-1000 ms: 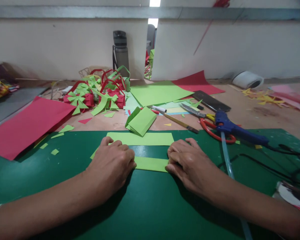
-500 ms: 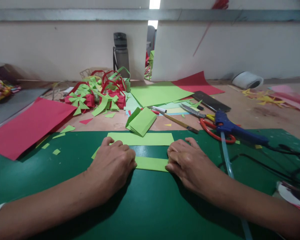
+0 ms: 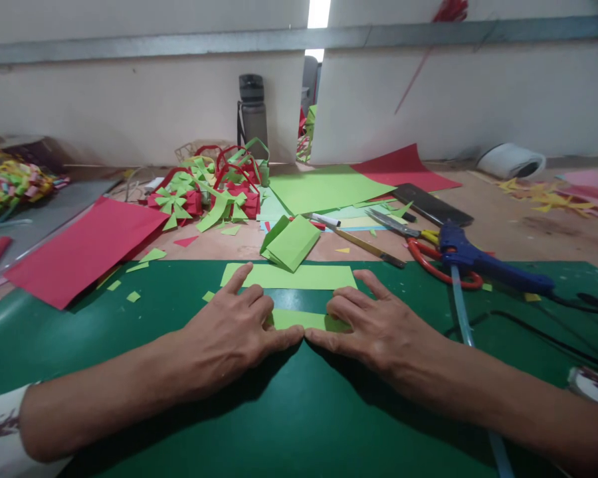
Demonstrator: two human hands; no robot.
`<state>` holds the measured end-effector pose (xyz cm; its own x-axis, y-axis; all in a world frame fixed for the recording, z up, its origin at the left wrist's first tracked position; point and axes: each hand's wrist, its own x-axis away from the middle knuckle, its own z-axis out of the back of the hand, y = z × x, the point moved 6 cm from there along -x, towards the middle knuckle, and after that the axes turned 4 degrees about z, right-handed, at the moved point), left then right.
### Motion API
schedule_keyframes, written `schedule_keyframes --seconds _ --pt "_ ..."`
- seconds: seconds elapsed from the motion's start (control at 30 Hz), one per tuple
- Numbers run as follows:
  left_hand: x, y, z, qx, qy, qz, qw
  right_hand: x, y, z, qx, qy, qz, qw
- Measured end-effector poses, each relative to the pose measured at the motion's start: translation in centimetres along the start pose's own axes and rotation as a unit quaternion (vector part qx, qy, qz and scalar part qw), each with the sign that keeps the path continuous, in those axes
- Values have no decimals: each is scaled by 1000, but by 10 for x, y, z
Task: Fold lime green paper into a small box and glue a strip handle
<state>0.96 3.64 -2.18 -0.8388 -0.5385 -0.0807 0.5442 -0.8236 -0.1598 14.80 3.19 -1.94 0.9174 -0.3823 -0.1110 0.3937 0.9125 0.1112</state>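
Pale partition walls back a cluttered wooden worktable, and near its front edge lies a dark green cutting mat [image 3: 299, 411] on which both hands work. The narrow light green paper strip [image 3: 299, 320] lies flat on the mat, crosswise, mostly hidden under the hands, with only its middle showing between them. It looks like thin craft paper: very light, limp rather than stiff, quick to take a crease and likely to slide on the smooth mat, so it is best pinned flat under the fingertips near its ends, or pinched lightly at an edge instead of gripped. The left hand [image 3: 229, 335] rests palm down on the strip's left part, fingers loosely spread and pointing away, its thumb stretched along the near edge. The right hand [image 3: 373, 325] mirrors it on the right part, and the two thumb tips almost meet at the middle. Neither hand closes around anything; both press down, flat and unclenched, forearms low over the mat. Just beyond the fingers lies a wider light green paper rectangle [image 3: 289, 277], and behind that a folded light green paper piece [image 3: 290, 242]. A blue glue gun [image 3: 478, 255] and red-handled scissors [image 3: 428, 255] lie to the right, a large red paper sheet [image 3: 84, 249] to the left.
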Motion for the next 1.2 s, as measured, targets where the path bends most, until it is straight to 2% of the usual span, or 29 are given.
schedule_keyframes --seconds 0.27,0.57,0.87,1.0,1.07,1.13,1.2 --pt "0 4 1 -11 -25 -19 999 5 -5 -2 -3 -25 41 999" --pt "2 2 -3 -25 11 -26 999 35 1 7 15 -23 7 1000" --pt "3 2 3 11 16 -3 1000 60 3 8 71 -37 -17 997" --pt "3 1 3 27 22 11 999 63 3 13 84 -21 -46 995" --pt "2 3 2 42 18 21 999 60 5 23 80 8 -82 993" --pt "-2 7 2 51 22 30 998 53 7 37 51 49 -132 989" --pt "-7 14 2 52 34 35 997 41 9 48 -27 73 -180 981"
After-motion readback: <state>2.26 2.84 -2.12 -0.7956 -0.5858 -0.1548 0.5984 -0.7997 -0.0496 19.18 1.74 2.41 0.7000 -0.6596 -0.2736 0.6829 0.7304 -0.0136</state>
